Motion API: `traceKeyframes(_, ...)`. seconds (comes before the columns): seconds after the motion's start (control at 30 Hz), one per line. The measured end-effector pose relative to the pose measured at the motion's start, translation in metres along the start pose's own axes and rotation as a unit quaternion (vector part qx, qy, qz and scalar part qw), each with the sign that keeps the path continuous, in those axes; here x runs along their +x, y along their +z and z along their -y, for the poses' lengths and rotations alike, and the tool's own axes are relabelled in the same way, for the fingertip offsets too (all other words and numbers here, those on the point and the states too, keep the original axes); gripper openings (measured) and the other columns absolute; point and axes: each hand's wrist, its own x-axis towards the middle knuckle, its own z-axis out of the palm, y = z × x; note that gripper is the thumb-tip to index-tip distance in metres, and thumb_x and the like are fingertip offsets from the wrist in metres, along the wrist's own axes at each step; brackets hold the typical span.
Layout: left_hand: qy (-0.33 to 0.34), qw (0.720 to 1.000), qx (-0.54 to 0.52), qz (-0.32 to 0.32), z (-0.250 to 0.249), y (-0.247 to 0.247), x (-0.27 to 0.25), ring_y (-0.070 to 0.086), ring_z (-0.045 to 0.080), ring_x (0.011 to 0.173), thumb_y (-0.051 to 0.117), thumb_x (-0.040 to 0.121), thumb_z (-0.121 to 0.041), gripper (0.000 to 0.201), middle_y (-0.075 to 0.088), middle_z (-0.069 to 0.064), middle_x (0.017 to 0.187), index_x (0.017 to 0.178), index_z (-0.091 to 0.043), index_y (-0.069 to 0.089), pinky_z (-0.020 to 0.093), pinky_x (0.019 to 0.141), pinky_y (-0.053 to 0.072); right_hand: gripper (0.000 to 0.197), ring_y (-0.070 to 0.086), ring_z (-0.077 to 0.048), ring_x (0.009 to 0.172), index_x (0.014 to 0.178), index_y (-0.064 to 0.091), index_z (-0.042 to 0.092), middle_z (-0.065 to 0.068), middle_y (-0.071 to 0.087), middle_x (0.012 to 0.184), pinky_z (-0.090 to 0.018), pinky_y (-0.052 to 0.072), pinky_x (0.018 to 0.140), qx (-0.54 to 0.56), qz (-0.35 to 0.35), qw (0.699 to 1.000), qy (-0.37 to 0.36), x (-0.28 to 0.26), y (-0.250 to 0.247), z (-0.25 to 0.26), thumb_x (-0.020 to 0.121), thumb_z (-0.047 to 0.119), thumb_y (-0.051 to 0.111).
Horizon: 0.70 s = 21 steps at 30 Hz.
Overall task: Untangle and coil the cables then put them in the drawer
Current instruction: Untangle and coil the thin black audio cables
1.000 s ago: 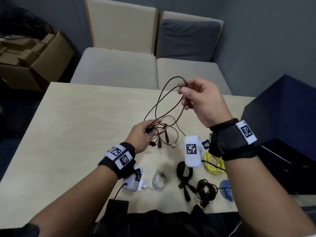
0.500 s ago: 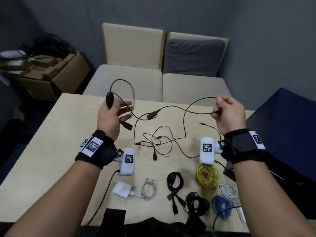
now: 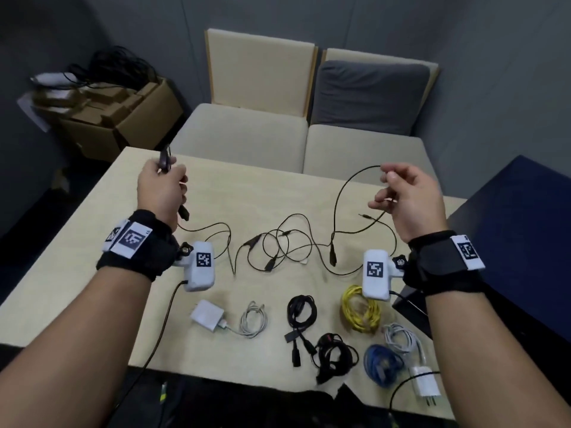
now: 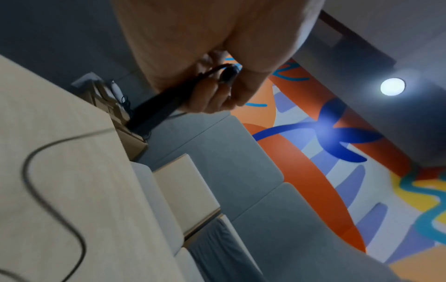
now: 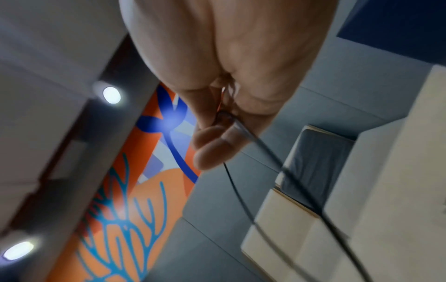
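**Kid:** What just changed?

**Me:** A moment ago my hands were closer in. Now I have pulled them wide apart. My left hand (image 3: 160,188) went out to the far left edge of the table (image 3: 77,242), and my right hand (image 3: 408,199) went out to the right. The thin black cable (image 3: 336,205) has spread out flat between them.

**Kid:** Is that good?

**Me:** I think so. The knot in the middle (image 3: 278,248) looks looser, but loops still cross there. So the untangling is not done, and nothing is coiled from this bunch yet.

**Kid:** What are your hands holding?

**Me:** My left fingers are curled round a dark plug end of the cable. My right thumb and finger pinch the thin wire up high.

**Kid:** Where does the cable lie?

**Me:** Mostly on the table, between my two wrists. Both ends are lifted up in my hands.

**Kid:** Do the little wrist cameras help?

**Me:** Yes. The left one shows the plug (image 4: 226,73) tucked inside my fingers. The right one shows the wire (image 5: 251,137) squeezed at my fingertips. But only the head view shows the knot, the yellow coil (image 3: 360,310) and the blue coil (image 3: 381,362) near me. I cannot see the drawer clearly.
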Motion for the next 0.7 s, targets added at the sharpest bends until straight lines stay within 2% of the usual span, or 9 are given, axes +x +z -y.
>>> traceKeyframes(0.07, -0.012, 0.999, 0.034, -0.001, 0.012, -0.009, 0.007, 0.038, 0.013, 0.053, 0.049, 0.09, -0.008, 0.016, 0.048, 0.002, 0.07, 0.106, -0.013, 0.051, 0.024, 0.048, 0.03, 0.027, 0.048, -0.008, 0.047, 0.094, 0.059, 0.013, -0.003, 0.053, 0.084, -0.025, 0.048, 0.044, 0.015, 0.014, 0.998, -0.051, -0.004, 0.008, 0.017, 0.099, -0.002, 0.037)
traceKeyframes(0.13, -0.026, 0.998, 0.052, -0.015, 0.02, -0.021, 0.015, 0.038, 0.012, 0.052, 0.049, 0.092, -0.011, 0.018, 0.046, 0.001, 0.068, 0.109, -0.012, 0.054, 0.024, 0.047, 0.031, 0.028, 0.041, -0.009, 0.045, 0.094, 0.057, 0.015, -0.003, 0.054, 0.082, -0.021, 0.038, 0.042, 0.058, -0.021, 0.988, -0.14, -0.008, 0.014, 0.04, 0.096, -0.004, 0.036)
traceKeyframes(0.23, -0.041, 0.998, 0.045, -0.037, 0.02, -0.042, 0.028, 0.035, 0.011, 0.05, 0.048, 0.094, -0.016, 0.007, 0.042, -0.001, 0.066, 0.095, -0.014, 0.055, 0.024, 0.047, 0.029, 0.026, 0.037, -0.01, 0.047, 0.095, 0.054, 0.015, 0.001, 0.057, 0.08, -0.021, 0.03, 0.044, 0.108, -0.101, 0.958, -0.244, -0.013, 0.017, 0.071, 0.094, -0.003, 0.036)
traceKeyframes(0.33, -0.02, 0.999, 0.04, 0.01, 0.012, -0.054, 0.034, 0.033, 0.009, 0.051, 0.047, 0.096, -0.018, 0.014, 0.039, -0.002, 0.066, 0.084, -0.017, 0.055, 0.023, 0.048, 0.027, 0.026, 0.038, -0.01, 0.047, 0.093, 0.054, 0.018, 0.001, 0.057, 0.081, -0.022, 0.032, 0.042, 0.049, -0.144, 0.95, -0.271, -0.014, 0.026, 0.071, 0.094, -0.001, 0.036)
traceKeyframes(0.47, 0.013, 0.995, 0.018, 0.098, -0.006, -0.055, 0.032, 0.031, 0.005, 0.049, 0.046, 0.098, -0.022, 0.018, 0.036, -0.006, 0.061, 0.09, -0.017, 0.061, 0.017, 0.045, 0.025, 0.033, 0.044, -0.006, 0.044, 0.082, 0.056, 0.026, 0.001, 0.059, 0.078, -0.025, 0.038, 0.043, -0.109, -0.198, 0.963, -0.147, -0.006, 0.033, 0.009, 0.091, 0.0, 0.039)
traceKeyframes(0.53, 0.031, 0.991, 0.001, 0.13, -0.016, -0.055, 0.032, 0.028, 0.005, 0.047, 0.047, 0.098, -0.023, 0.019, 0.034, -0.01, 0.055, 0.089, -0.018, 0.062, 0.017, 0.044, 0.024, 0.03, 0.053, -0.004, 0.047, 0.077, 0.058, 0.027, -0.002, 0.064, 0.081, -0.031, 0.047, 0.055, -0.191, -0.222, 0.955, -0.052, -0.005, 0.021, -0.032, 0.089, 0.005, 0.041)
traceKeyframes(0.6, 0.048, 0.986, -0.016, 0.159, -0.028, -0.055, 0.031, 0.026, 0.005, 0.046, 0.046, 0.099, -0.023, 0.02, 0.033, -0.013, 0.052, 0.09, -0.018, 0.063, 0.017, 0.044, 0.023, 0.021, 0.065, -0.016, 0.074, 0.081, 0.063, 0.024, -0.005, 0.068, 0.092, -0.038, 0.051, 0.076, -0.322, -0.216, 0.921, 0.046, -0.01, 0.011, -0.058, 0.086, 0.012, 0.047)
traceKeyframes(0.67, 0.066, 0.978, -0.039, 0.195, -0.04, -0.053, 0.027, 0.024, 0.006, 0.047, 0.046, 0.099, -0.023, 0.02, 0.031, -0.012, 0.053, 0.093, -0.016, 0.063, 0.018, 0.045, 0.021, 0.016, 0.057, -0.033, 0.106, 0.1, 0.066, 0.026, -0.011, 0.061, 0.117, -0.041, 0.045, 0.093, -0.476, -0.183, 0.852, 0.118, -0.023, 0.019, -0.068, 0.087, 0.022, 0.056)
traceKeyframes(0.7, 0.074, 0.973, -0.05, 0.215, -0.047, -0.051, 0.024, 0.023, 0.006, 0.048, 0.045, 0.099, -0.024, 0.021, 0.031, -0.011, 0.054, 0.094, -0.015, 0.063, 0.019, 0.046, 0.02, 0.022, 0.051, -0.035, 0.115, 0.109, 0.064, 0.025, -0.011, 0.054, 0.128, -0.042, 0.04, 0.099, -0.508, -0.152, 0.84, 0.12, -0.029, 0.03, -0.07, 0.087, 0.026, 0.061)
